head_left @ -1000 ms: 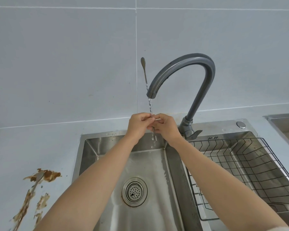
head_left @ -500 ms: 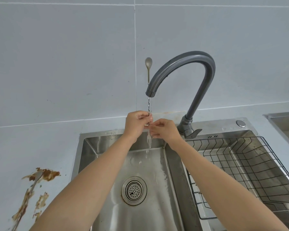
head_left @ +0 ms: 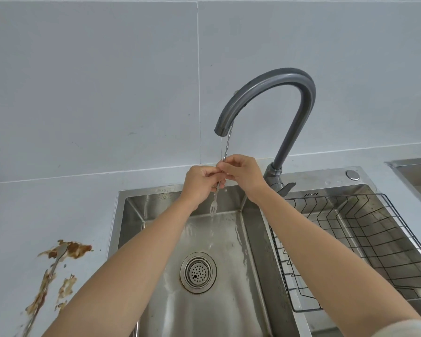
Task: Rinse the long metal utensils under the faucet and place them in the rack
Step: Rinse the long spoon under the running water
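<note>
Under grey curved faucet [head_left: 277, 76], left hand [head_left: 199, 183] and right hand [head_left: 243, 176] are pinching long twisted metal fork [head_left: 227, 144] upright. Black wire rack [head_left: 374, 227] is lying right of faucet; right hand nearer.

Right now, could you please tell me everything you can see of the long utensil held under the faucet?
The utensil is a thin, silvery metal rod with a twisted shaft and a small fork head at its lower end, tines pointing down over the sink. It stands nearly upright, leaning slightly right toward the top, where its upper end is hidden behind the faucet spout. The left hand and right hand pinch its middle. A thin stream of water runs down just beside it.
</note>
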### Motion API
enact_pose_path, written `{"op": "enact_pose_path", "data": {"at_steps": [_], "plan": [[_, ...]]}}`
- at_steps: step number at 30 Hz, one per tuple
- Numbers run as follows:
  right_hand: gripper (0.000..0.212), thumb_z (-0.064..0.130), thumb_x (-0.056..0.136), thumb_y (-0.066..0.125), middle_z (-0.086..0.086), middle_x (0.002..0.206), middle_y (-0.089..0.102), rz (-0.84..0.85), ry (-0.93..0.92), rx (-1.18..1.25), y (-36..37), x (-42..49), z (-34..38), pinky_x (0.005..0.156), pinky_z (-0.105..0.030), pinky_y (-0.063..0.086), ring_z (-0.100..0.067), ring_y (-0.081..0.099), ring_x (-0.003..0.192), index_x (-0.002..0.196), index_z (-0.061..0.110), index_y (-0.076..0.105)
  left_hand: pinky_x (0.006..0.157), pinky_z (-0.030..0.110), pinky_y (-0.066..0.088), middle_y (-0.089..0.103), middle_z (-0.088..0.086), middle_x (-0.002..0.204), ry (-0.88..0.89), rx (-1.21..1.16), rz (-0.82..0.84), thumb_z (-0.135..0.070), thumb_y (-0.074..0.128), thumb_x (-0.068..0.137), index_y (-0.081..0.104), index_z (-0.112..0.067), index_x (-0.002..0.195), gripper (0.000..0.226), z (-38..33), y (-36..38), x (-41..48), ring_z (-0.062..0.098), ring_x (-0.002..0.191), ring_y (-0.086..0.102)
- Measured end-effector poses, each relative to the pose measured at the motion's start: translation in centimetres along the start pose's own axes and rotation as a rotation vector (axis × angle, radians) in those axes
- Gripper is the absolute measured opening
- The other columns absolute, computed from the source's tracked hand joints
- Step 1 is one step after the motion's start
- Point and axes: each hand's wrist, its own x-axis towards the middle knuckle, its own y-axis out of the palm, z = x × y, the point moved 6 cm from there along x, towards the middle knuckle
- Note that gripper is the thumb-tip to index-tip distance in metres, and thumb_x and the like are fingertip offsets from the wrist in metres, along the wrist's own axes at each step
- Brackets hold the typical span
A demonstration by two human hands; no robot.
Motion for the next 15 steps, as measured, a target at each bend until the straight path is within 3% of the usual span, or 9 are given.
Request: {"op": "enact_pose_path", "data": {"at_steps": [3, 6, 15], "plan": [[0.019, 0.004, 0.087, 0.060, -0.003, 0.067, 0.061, -0.012, 0.008, 0.036, 0.5, 0.1, -0.1, 0.067, -0.020, 0.051, -0.008, 0.058, 0.057, 0.070, 0.012, 0.060, 0.054, 0.015, 0.053, 0.062, 0.004, 0.062, -0.024, 0.017, -0.026, -0.001, 0.061, 0.084, 0.070, -0.007, 0.078, 0.012, 1.0, -0.7, -0.7, 0.002, 0.046, 0.059], [0.018, 0.001, 0.087, 0.059, -0.003, 0.061, 0.063, -0.017, 0.025, 0.144, 0.9, 0.2, 0.1, 0.057, -0.017, 0.053, -0.003, 0.061, 0.046, 0.073, 0.012, 0.059, 0.050, 0.013, 0.051, 0.062, 0.004, 0.062, -0.073, -0.008, -0.058, 0.003, 0.062, 0.083, 0.068, 0.008, 0.092, 0.012, 2.2, -1.4, -1.5, -0.001, 0.041, 0.060], [0.015, 0.000, 0.089, 0.056, -0.008, 0.071, 0.062, -0.010, 0.084, 0.244, 2.1, -0.1, -0.2, 0.056, -0.017, 0.057, -0.005, 0.066, 0.048, 0.077, 0.010, 0.058, 0.048, 0.010, 0.051, 0.061, 0.004, 0.063, -0.131, 0.010, -0.046, 0.005, 0.060, 0.083, 0.064, 0.012, 0.101, 0.019, 4.8, -2.1, -3.4, -0.004, 0.038, 0.059]]}}
